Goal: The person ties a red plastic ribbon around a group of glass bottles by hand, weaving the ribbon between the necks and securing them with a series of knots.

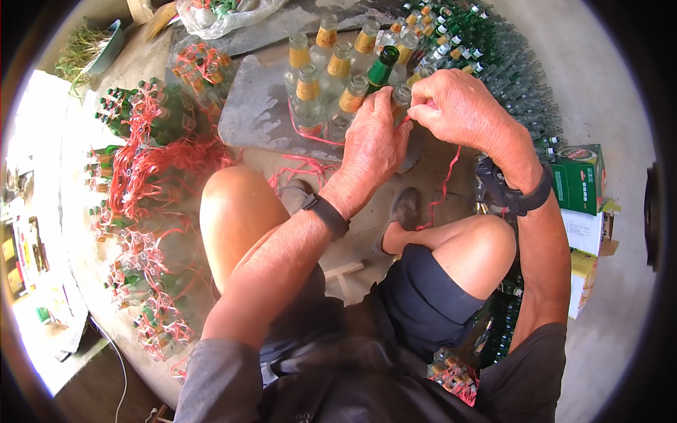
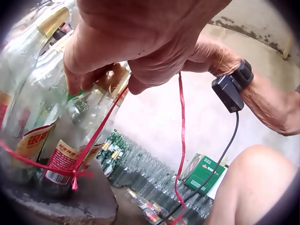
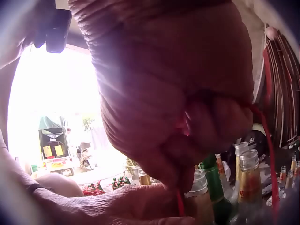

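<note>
Several upright bottles (image 1: 338, 67) at upper centre of the frame, just beyond left hand (image 1: 371, 144), the nearer, grip unclear; red strap (image 2: 182, 112) pinched in right hand (image 1: 458, 106), farther right.

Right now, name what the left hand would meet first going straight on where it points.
Probably the green bottle, just beyond the left hand in the head view, though depth is unclear.

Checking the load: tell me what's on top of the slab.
Clear bottles stand on the slab, one green bottle among them, red string across their lower parts. The slab beneath them is covered; the left hand hides parts of some.
</note>
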Action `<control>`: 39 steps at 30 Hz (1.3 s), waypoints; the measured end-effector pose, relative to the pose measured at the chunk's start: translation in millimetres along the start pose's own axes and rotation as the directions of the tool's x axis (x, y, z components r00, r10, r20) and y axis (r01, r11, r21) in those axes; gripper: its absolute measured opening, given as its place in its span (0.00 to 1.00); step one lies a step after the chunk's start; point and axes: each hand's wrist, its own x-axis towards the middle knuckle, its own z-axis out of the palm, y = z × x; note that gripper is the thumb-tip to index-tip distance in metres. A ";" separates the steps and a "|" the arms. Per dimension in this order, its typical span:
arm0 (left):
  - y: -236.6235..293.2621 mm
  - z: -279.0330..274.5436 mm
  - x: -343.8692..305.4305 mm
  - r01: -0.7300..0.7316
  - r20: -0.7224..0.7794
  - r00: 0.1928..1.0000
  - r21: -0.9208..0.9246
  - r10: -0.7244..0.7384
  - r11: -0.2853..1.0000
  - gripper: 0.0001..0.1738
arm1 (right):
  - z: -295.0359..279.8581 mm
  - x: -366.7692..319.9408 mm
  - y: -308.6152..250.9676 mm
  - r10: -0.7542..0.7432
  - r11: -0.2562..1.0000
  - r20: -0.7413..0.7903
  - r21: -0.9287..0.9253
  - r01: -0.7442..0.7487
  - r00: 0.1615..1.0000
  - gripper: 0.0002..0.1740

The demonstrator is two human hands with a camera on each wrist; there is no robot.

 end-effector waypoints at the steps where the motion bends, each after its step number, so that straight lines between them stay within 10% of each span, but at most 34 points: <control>1: -0.5 1.2 -0.3 0.010 -0.008 1.000 0.002 -0.010 1.000 0.36 | -3.2 2.3 0.3 0.002 1.000 0.004 0.001 -0.002 1.000 0.09; 16: -0.9 6.9 3.3 0.120 -0.037 0.991 -0.164 -0.128 0.979 0.27 | -4.1 31.5 16.4 -0.279 0.960 -0.128 -0.042 0.276 0.952 0.09; 39: -3.1 16.8 0.9 0.030 -0.109 0.993 -0.110 -0.042 0.994 0.23 | 6.0 45.5 36.2 -0.178 0.984 -0.087 -0.009 0.178 0.980 0.13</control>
